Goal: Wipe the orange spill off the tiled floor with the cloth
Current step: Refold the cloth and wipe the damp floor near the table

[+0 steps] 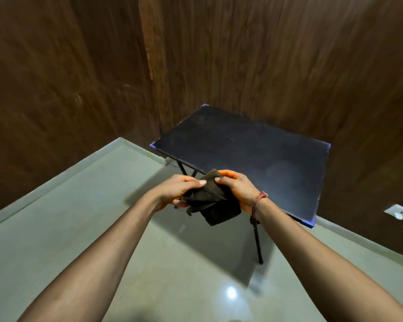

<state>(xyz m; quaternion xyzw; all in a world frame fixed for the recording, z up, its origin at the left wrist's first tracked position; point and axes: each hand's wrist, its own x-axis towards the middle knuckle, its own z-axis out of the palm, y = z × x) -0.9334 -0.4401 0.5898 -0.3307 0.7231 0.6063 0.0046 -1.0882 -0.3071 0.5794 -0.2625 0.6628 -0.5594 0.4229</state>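
- Gripping the dark cloth (215, 205) at centre frame, your left hand (180, 191) and right hand (239, 189) pinch its bunched folds, fingers curled onto the fabric.
- It hangs above the tiled floor (79, 217), in front of the dark folding table (254, 149) at centre right.
- No orange spill shows; you seem to be readying the cloth. The next move calls for finding the spill and pressing the cloth down flat.

Head cam looks fwd & down, close, twd floor (56, 228) & table (242, 147).
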